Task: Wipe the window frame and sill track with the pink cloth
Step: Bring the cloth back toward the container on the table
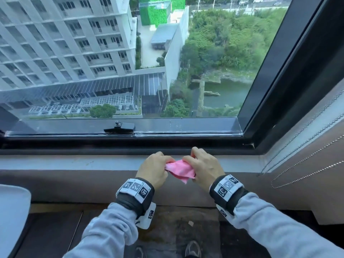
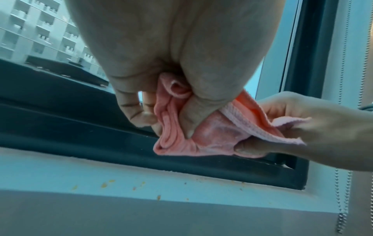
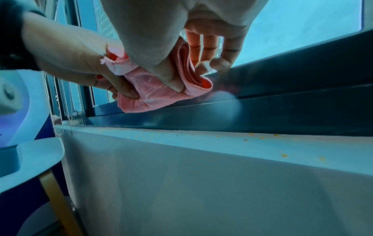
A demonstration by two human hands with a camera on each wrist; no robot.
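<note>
Pink cloth pinched and bunched between left hand and right hand, lower centre of frame.

Best folded into a firm pad, then pressed into dark sill track just above; yellowish crumbs dotting pale ledge.

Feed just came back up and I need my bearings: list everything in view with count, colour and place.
pink cloth: one, pink, bunched between both hands above the sill
window frame: one, black, ahead and at right
window latch: one, black, bottom rail
sill ledge: one, pale grey, yellowish crumbs
bead chains: several, silver, right wall
shoes: two, dark, floor
left hand: grips cloth
right hand: grips cloth
</note>
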